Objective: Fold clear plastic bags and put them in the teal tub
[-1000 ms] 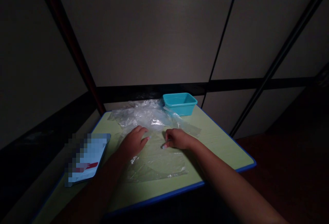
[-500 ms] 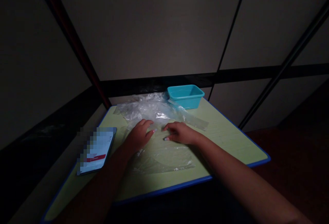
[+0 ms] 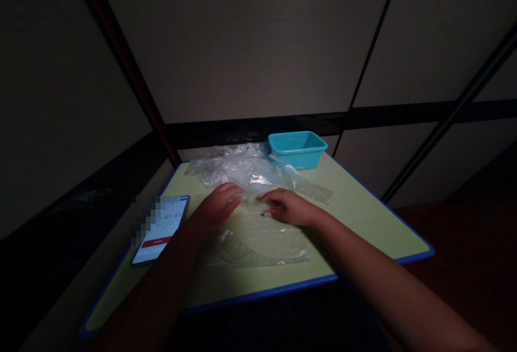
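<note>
A clear plastic bag is spread flat on the table under my hands, its near edge wrinkled. My left hand rests on or just over its left part, fingers bent forward and thumb apart. Opposite it, my right hand lies palm down with curled fingers, thumb separate from the rest. A small gap divides the two hands, and neither shows anything gripped. Beyond the fingertips, a crumpled heap of clear plastic bags catches the light.
A turquoise plastic bin stands at the back right corner, touching the plastic heap. At the left edge lies a phone with a lit screen, partly blurred out. The yellow table has a blue rim. Panelled walls close in behind and left.
The whole view has shifted slightly, so the table and its things appear a little further right. My left thumb and fingers have moved a little; both hands stay over the flat bag.
</note>
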{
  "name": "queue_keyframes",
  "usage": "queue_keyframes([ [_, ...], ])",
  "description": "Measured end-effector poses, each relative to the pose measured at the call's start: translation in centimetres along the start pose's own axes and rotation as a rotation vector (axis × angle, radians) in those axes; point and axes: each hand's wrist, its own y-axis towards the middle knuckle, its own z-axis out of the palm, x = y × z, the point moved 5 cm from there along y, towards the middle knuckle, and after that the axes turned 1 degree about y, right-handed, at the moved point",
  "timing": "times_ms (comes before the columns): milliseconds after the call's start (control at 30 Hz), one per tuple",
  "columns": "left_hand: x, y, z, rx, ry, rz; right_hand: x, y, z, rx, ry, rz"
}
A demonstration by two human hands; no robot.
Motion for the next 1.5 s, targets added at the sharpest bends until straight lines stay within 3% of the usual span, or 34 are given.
queue_keyframes([
  [467, -0.9, 0.1, -0.6, 0.002, 0.043, 0.076, 1.1, -0.2, -0.7, 0.032, -0.034, -0.011],
  [933, -2.5, -0.6, -0.2, 0.224, 0.012, 0.017, -0.1, -0.2, -0.3, 0.027, -0.144, 0.076],
  [1500, -2.6, -1.1, 0.1, 0.268, 0.002, 0.025, 0.9, -1.5, -1.0, 0.188, -0.044, 0.142],
])
